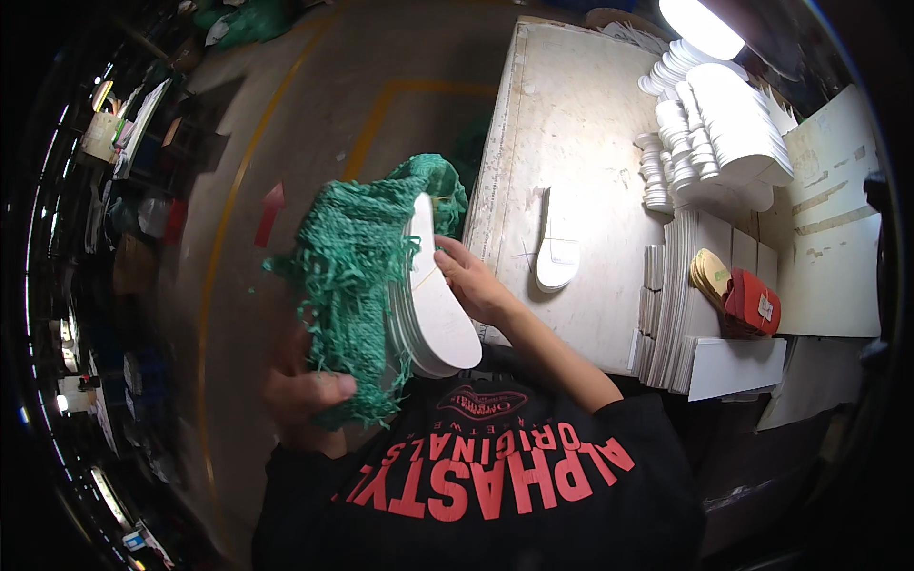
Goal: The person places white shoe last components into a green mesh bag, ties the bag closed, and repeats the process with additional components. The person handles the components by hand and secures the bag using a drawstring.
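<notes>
A bundle of white shoe insoles point(440, 319) stands tilted in front of my chest, with a thin band across it. My right hand point(468, 281) is closed on the bundle's right edge. Against the left side of the insoles lies a frayed green woven sack point(352, 257), its edge in loose strands. My left hand point(312, 390), slightly blurred, grips the sack near its lower end, thumb on the outside. Another small banded stack of white insoles point(560, 247) lies on the pale worktable point(562, 86), right of my right hand.
Rows of stacked white insoles point(733, 124) stand at the table's far right under a bright lamp point(703, 27). Nearer are upright stacks of white sheets point(685, 285), yellowish insoles point(708, 274) and a red pouch point(752, 305). Yellow lines point(243, 181) mark the floor at left.
</notes>
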Motion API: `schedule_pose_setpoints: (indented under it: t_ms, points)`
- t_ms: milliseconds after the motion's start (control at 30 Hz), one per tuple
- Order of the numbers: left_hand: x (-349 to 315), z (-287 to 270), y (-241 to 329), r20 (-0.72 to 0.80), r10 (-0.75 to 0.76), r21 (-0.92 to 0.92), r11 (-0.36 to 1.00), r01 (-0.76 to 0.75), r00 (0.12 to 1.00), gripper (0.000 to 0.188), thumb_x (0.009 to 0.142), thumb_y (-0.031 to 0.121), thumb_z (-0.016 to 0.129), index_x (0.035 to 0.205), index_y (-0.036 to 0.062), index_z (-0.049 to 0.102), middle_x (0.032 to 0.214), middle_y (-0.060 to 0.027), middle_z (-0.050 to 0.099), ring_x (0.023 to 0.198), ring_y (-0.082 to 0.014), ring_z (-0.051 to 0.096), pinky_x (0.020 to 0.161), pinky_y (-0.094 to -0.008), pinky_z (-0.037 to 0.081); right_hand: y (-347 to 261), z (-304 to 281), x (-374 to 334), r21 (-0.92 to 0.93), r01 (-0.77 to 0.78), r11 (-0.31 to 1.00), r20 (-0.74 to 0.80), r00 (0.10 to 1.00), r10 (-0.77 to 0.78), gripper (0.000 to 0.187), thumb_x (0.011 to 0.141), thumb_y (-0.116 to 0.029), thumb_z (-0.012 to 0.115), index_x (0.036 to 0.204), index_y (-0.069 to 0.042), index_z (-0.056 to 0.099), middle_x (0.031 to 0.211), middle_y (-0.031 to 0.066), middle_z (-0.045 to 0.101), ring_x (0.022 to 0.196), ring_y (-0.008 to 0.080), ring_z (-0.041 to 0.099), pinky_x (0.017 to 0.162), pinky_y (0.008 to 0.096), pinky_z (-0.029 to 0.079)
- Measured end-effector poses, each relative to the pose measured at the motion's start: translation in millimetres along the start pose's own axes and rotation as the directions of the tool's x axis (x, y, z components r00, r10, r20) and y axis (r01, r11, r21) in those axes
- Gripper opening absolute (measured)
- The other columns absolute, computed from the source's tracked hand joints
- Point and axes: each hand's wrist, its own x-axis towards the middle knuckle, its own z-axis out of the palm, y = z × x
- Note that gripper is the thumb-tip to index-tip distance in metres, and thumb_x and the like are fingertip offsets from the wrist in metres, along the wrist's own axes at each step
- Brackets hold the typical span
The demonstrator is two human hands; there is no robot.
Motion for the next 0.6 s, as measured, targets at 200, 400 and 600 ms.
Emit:
schedule_pose_setpoints:
  t_ms: [200,400,600]
  points:
    - [-10,9,-7,-0.05,-0.065,0.007,0.998,0.065,0.997,0.108,0.048,0.012,0.063,0.153,-0.0056,0.043,0.141,-0.0145,0.056,0.131,-0.0269,0.053,0.112,-0.0365,0.041,32,-16,30,-0.667,0.171,0.725,0.117,0.985,-0.125,0.113,0.087,-0.055,0.081,0.166,-0.006,0.015,0.153,0.0265,0.038,0.122,0.0267,0.056,0.099,0.0379,0.05]
    - [-12,-25,-25,-0.229,0.155,-0.024,0.986,-0.165,0.961,0.107,0.054,0.011,0.066,0.156,-0.0053,0.036,0.142,-0.0179,0.057,0.127,-0.0297,0.058,0.11,-0.0385,0.044,59,-8,45,-0.376,-0.158,0.913,0.248,0.932,0.264,0.127,0.087,-0.059,0.079,0.164,0.003,-0.001,0.167,0.0301,0.018,0.153,0.0339,0.031,0.122,0.0432,0.031]
    - [47,-139,-52,-0.267,0.262,0.235,0.951,-0.201,0.927,0.075,0.077,0.005,0.053,0.151,-0.0019,0.044,0.132,-0.0153,0.061,0.118,-0.0251,0.06,0.103,-0.0345,0.048,65,19,38,-0.497,-0.4,0.77,-0.039,0.897,0.44,0.068,0.099,-0.049,0.07,0.136,0.006,0.058,0.127,0.0151,0.066,0.114,0.0193,0.063,0.099,0.0361,0.05]
